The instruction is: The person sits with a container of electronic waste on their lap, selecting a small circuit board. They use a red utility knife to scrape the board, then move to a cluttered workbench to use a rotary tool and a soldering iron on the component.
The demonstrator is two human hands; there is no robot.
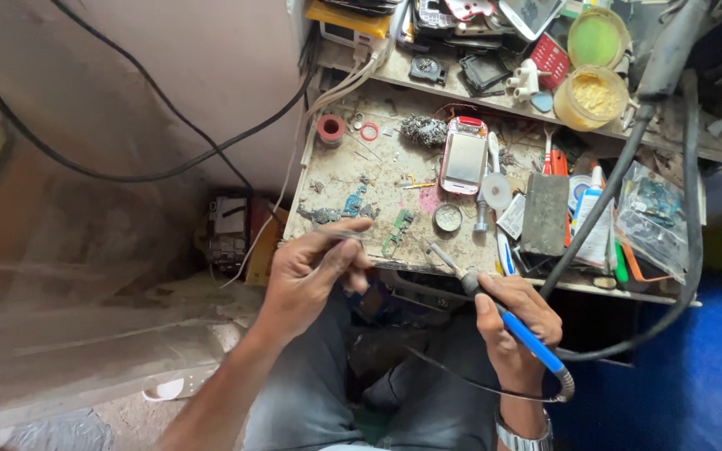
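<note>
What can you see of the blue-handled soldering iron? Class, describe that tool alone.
The soldering iron has a blue, plastic-looking handle, a dark collar and a thin metal shaft ending in a tip. It lies slanted, tip up and to the left, over the front edge of the worn workbench. The right hand grips the handle, fingers wrapped around it. A black cord leaves the handle's lower end through a ribbed sleeve and curves off. The tip seems to touch nothing.

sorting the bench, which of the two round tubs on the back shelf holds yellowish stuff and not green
The nearer tub, just below the green one; both stand open at the shelf's right end.
</note>
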